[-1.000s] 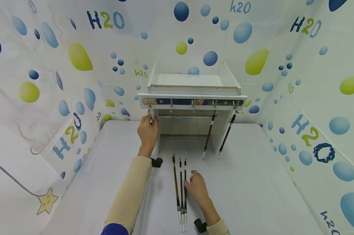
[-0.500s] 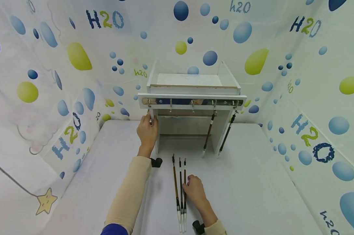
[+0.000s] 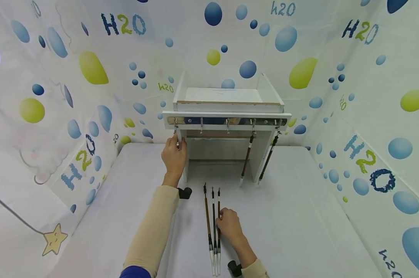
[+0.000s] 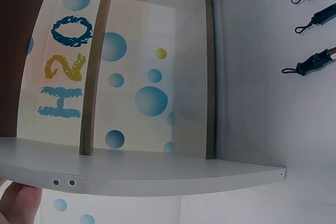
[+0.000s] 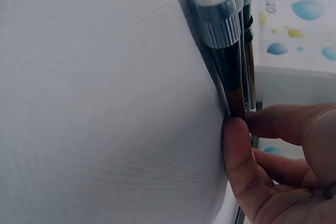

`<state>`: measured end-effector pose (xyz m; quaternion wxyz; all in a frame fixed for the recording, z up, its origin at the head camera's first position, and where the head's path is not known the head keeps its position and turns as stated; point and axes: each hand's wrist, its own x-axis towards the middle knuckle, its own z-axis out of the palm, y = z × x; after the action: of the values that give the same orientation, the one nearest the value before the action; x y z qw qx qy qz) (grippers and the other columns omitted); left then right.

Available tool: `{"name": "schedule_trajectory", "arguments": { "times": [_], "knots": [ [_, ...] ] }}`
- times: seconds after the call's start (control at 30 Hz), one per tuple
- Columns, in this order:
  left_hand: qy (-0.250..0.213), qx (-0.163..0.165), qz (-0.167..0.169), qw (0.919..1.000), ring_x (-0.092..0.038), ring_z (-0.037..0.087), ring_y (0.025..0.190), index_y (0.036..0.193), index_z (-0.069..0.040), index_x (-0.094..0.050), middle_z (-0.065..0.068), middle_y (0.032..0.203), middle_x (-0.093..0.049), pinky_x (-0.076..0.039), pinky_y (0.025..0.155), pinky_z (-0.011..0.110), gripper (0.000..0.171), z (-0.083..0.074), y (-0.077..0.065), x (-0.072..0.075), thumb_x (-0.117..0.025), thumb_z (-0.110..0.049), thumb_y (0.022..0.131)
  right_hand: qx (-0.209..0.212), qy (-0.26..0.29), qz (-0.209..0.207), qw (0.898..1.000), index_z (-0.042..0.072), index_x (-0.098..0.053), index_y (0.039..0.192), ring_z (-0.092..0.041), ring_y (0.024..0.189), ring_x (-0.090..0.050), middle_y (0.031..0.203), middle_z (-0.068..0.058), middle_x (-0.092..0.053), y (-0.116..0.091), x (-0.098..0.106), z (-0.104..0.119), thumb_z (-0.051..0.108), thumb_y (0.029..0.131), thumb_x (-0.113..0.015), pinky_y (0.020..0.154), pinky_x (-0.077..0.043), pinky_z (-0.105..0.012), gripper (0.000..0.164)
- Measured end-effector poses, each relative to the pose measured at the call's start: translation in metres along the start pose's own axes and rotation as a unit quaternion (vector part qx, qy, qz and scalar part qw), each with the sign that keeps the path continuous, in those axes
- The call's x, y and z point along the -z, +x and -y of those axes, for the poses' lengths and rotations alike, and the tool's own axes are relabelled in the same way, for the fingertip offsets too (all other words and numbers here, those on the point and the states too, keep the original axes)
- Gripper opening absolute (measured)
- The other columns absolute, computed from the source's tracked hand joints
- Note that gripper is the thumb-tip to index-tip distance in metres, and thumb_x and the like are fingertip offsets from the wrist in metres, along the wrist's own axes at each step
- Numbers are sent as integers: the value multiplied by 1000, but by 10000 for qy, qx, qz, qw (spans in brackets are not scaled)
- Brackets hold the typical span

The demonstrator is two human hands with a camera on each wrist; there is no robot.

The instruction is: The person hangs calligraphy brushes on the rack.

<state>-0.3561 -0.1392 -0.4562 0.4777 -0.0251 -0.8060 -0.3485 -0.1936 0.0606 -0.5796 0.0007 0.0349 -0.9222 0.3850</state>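
Observation:
Three writing brushes with clear caps lie side by side on the white table. My right hand (image 3: 230, 226) pinches the rightmost brush (image 3: 218, 201) by its shaft, beside the middle brush (image 3: 213, 206) and the left brush (image 3: 207, 210). In the right wrist view, thumb and finger meet on the brown shaft just below the capped end (image 5: 220, 27). My left hand (image 3: 174, 156) grips the left side panel (image 4: 157, 182) of a white wooden rack (image 3: 230, 114), below its leftmost hook. In the left wrist view only a bit of that hand shows at the panel's edge.
Along the rack's front runs a shiny hook strip (image 3: 213, 121). Two brushes hang at its right end: an inner brush (image 3: 247, 156) and an outer brush (image 3: 267, 158). An open tray (image 3: 223, 94) tops the rack. Printed sheets (image 3: 181, 34) surround the table.
My right hand has moved slightly down and left, and its fingers have closed on the rightmost brush. The left hand keeps its hold on the panel.

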Motion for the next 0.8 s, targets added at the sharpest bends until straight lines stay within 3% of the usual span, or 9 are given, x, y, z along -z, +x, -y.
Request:
{"name": "schedule_trajectory", "arguments": {
  "times": [0.43, 0.8],
  "knots": [
    [6, -19, -72, 10000, -73, 35, 70, 110, 5, -70, 22, 88, -69, -55, 56, 52, 24, 2, -1, -2, -65, -12, 94, -73, 118, 83, 9999, -13, -68, 98, -9, 53, -47, 68, -5, -61, 3, -2, -1, 0, 80, -65, 45, -38, -20, 23],
    [9, -28, -87, 10000, -73, 34, 70, 111, 4, -70, 22, 87, -69, -55, 56, 51, 25, 2, -2, -2, -64, -13, 94, -97, 205, 37, 9997, -12, -67, 96, -9, 53, -45, 66, -4, -58, 0, 1, 0, 0, 77, -65, 45, -36, -20, 22]
  ]
}}
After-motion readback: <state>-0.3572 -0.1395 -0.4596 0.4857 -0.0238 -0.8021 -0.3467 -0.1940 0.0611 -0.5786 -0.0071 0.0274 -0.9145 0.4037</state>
